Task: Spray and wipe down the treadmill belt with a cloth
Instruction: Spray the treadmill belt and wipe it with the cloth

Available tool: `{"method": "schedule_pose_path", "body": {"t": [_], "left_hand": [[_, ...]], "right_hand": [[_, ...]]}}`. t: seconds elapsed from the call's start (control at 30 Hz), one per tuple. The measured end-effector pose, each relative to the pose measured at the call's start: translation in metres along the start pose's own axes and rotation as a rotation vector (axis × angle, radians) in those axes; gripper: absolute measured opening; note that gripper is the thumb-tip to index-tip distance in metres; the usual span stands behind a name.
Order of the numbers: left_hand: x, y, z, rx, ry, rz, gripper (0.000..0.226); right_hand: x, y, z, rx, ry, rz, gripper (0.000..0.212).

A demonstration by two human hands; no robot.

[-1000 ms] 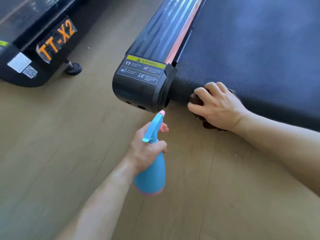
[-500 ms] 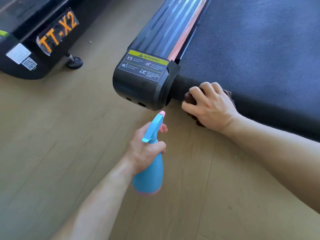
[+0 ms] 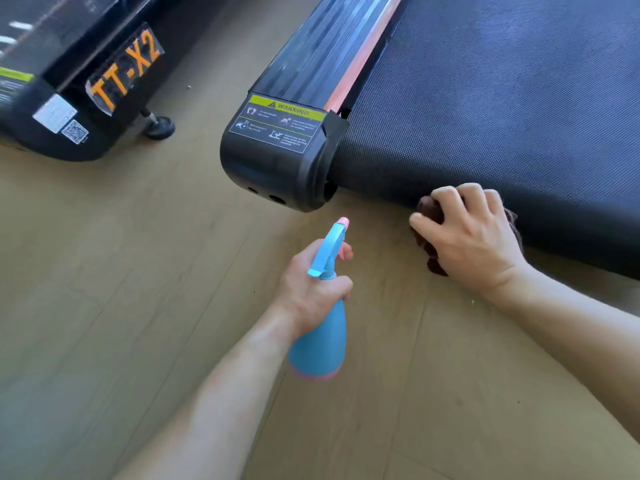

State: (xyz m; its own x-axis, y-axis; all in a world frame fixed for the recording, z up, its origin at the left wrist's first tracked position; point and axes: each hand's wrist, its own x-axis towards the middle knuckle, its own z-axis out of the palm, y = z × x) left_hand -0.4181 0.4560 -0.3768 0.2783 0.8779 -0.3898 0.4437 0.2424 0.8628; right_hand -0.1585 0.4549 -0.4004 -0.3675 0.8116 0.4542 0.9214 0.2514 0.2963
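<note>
treadmill belt (image 3: 502,98): dark, matt, finely pebbled rubbery weave
end cap (image 3: 273,168): smooth black plastic, dull sheen
side rail (image 3: 322,53): ribbed, glossy, with a shiny orange strip
spray bottle (image 3: 322,337): smooth blue plastic, satin
cloth (image 3: 429,207): brown, soft, nubby fabric
floor (image 3: 121,306): pale wood-look planks, matt, faint grain

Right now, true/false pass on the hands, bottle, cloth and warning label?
1. The left hand grips the blue spray bottle. True.
2. The right hand holds a white cloth at mid-belt. False: the cloth is dark brown, at the end edge of the treadmill belt.
3. The nozzle tip is pink. True.
4. The warning label sits on the belt. False: it is on the side rail's end cap.
5. The bottle stands on the floor. False: it is held above the floor.
</note>
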Motion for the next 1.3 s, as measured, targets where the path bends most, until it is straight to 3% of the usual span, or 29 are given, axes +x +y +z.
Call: {"method": "schedule_pose_path", "body": {"t": [0.23,0.33,0.43,0.53,0.63,0.77,1.03,1.3], "left_hand": [[-0.004,0.001,0.011,-0.027,0.035,0.0,0.043],[-0.004,-0.003,0.014,-0.017,0.083,-0.005,0.033],[-0.004,-0.007,0.015,-0.023,0.103,0.005,0.018],[-0.006,-0.01,0.012,-0.037,0.069,0.012,0.03],[-0.009,-0.013,0.007,-0.043,0.053,0.018,0.048],[-0.007,-0.017,-0.005,-0.061,0.106,0.015,0.051],[-0.003,-0.017,-0.027,-0.071,0.108,0.056,0.046],[-0.004,-0.028,-0.033,-0.078,0.128,0.053,0.041]], "right_hand": [[-0.022,-0.03,-0.018,0.162,-0.06,0.128,0.037],[-0.026,-0.038,-0.02,0.194,-0.084,0.135,0.044],[-0.012,-0.036,-0.019,0.207,-0.026,0.152,0.04],[0.021,-0.027,-0.011,0.224,0.068,0.185,0.034],[0.066,-0.023,0.007,0.17,0.091,0.116,0.027],[0.096,-0.036,0.028,0.026,0.142,-0.071,0.019],[0.057,-0.008,0.022,-0.085,0.101,-0.309,0.022],[0.095,-0.044,0.038,-0.109,0.208,-0.175,0.02]]}}
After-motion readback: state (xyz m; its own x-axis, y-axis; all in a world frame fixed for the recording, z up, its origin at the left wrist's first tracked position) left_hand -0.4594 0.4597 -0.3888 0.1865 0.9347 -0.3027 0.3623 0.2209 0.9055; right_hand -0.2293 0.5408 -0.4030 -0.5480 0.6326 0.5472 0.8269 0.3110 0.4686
